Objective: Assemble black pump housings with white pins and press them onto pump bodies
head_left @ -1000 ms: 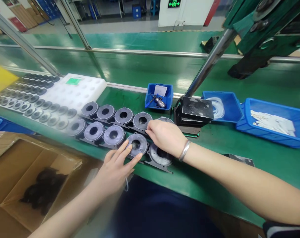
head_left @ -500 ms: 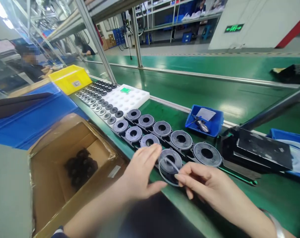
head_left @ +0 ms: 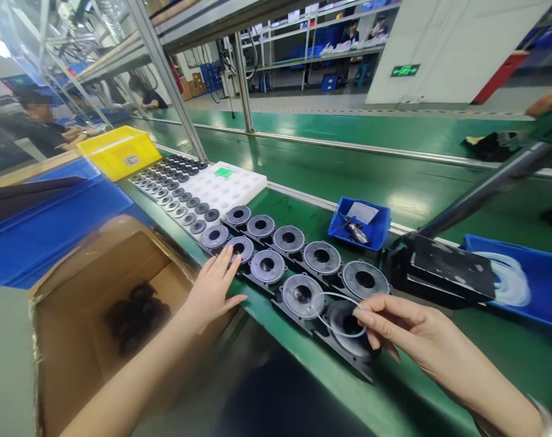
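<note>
Two rows of round black housings with grey ring inserts (head_left: 288, 239) lie on the green bench. My right hand (head_left: 410, 333) pinches a thin clear rubber ring (head_left: 333, 315) and holds it over the nearest housing (head_left: 348, 331), which shows no grey insert. My left hand (head_left: 212, 287) is open, fingers spread, its fingertips resting by the housing at the left end of the near row (head_left: 240, 248).
A white foam tray (head_left: 230, 182) holds several small black rings. A cardboard box (head_left: 98, 303) with dark parts sits below left. A small blue bin (head_left: 360, 226), a black press base (head_left: 444, 267), a blue bin of clear rings (head_left: 512, 282), a yellow bin (head_left: 118, 152). A person sits far left.
My left hand has let go and slid left to the end of the near row. My right hand has carried the clear ring right, over the nearest housing.
</note>
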The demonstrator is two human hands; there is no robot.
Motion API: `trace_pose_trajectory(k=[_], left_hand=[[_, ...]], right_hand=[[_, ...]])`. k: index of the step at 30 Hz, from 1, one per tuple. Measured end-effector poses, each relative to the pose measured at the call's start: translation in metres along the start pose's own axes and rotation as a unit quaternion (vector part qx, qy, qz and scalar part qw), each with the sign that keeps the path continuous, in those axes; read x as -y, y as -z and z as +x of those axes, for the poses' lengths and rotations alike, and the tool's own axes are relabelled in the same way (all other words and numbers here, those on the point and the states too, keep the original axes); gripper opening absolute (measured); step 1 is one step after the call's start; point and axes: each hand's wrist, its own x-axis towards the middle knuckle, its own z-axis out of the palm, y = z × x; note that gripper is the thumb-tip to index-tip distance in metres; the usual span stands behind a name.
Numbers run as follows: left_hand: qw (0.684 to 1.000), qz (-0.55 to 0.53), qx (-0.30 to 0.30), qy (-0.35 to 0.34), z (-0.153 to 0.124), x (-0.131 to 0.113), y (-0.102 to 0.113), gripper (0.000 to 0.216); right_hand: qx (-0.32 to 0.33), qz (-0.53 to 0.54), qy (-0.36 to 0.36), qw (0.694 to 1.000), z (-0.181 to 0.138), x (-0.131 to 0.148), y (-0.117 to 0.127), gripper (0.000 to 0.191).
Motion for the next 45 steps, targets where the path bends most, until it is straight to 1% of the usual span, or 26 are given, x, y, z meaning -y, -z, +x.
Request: trace_pose_trajectory(k=[3, 6, 9, 12, 13, 15, 17, 19, 24, 28, 30, 32, 35, 39, 42, 45], left_hand=[[1.000, -0.012, -0.022, 0.004, -0.002, -0.010, 0.002, 0.080], [0.995, -0.068, -0.073, -0.027, 0.000, -0.040, 0.005, 0.078], [0.978, -0.141, -0.110, -0.106, 0.007, -0.087, 0.012, 0.071], [0.955, -0.186, -0.117, -0.198, 0.018, -0.131, 0.015, 0.062], [0.950, -0.190, -0.111, -0.221, 0.022, -0.141, 0.015, 0.061], [0.945, -0.190, -0.093, -0.251, 0.028, -0.153, 0.012, 0.058], [0.943, -0.187, -0.080, -0.264, 0.029, -0.155, 0.009, 0.055], [0.942, -0.187, -0.083, -0.265, 0.028, -0.153, 0.007, 0.050], [0.943, -0.208, -0.132, -0.225, 0.024, -0.149, 0.006, 0.047], [0.946, -0.228, -0.132, -0.190, 0.022, -0.149, 0.003, 0.049], [0.945, -0.235, -0.132, -0.183, 0.021, -0.150, 0.000, 0.050], [0.944, -0.233, -0.132, -0.193, 0.021, -0.150, -0.002, 0.052], [0.941, -0.216, -0.127, -0.225, 0.022, -0.151, -0.003, 0.055], [0.940, -0.195, -0.101, -0.261, 0.026, -0.151, -0.003, 0.054], [0.942, -0.186, -0.090, -0.265, 0.027, -0.149, -0.001, 0.053], [0.941, -0.189, -0.098, -0.261, 0.026, -0.147, 0.000, 0.051]], right_hand=[[-0.014, 0.045, -0.014, 0.999, -0.006, -0.006, 0.005, 0.034], [0.002, 0.069, -0.047, 0.997, -0.006, -0.016, 0.006, 0.031], [-0.019, 0.044, -0.059, 0.997, -0.003, -0.027, 0.004, 0.030], [-0.037, 0.023, -0.053, 0.998, -0.002, -0.029, 0.002, 0.027], [-0.038, 0.018, -0.051, 0.998, -0.002, -0.028, 0.001, 0.026], [-0.043, 0.010, -0.050, 0.998, -0.003, -0.026, 0.000, 0.025], [-0.048, 0.013, -0.048, 0.998, -0.005, -0.023, 0.000, 0.023], [-0.047, 0.027, -0.045, 0.998, -0.007, -0.023, 0.000, 0.020], [-0.027, 0.043, -0.042, 0.998, -0.008, -0.030, -0.003, 0.021], [-0.048, 0.020, -0.041, 0.998, -0.007, -0.034, -0.004, 0.021], [-0.053, 0.014, -0.040, 0.998, -0.006, -0.034, -0.003, 0.021], [-0.053, 0.016, -0.043, 0.998, -0.006, -0.033, -0.003, 0.021], [-0.053, 0.030, -0.056, 0.997, -0.004, -0.032, -0.002, 0.021], [-0.060, 0.036, -0.061, 0.996, -0.002, -0.031, 0.000, 0.018], [-0.060, 0.039, -0.067, 0.995, -0.002, -0.030, 0.002, 0.017], [-0.061, 0.040, -0.067, 0.995, -0.002, -0.031, 0.003, 0.016]])
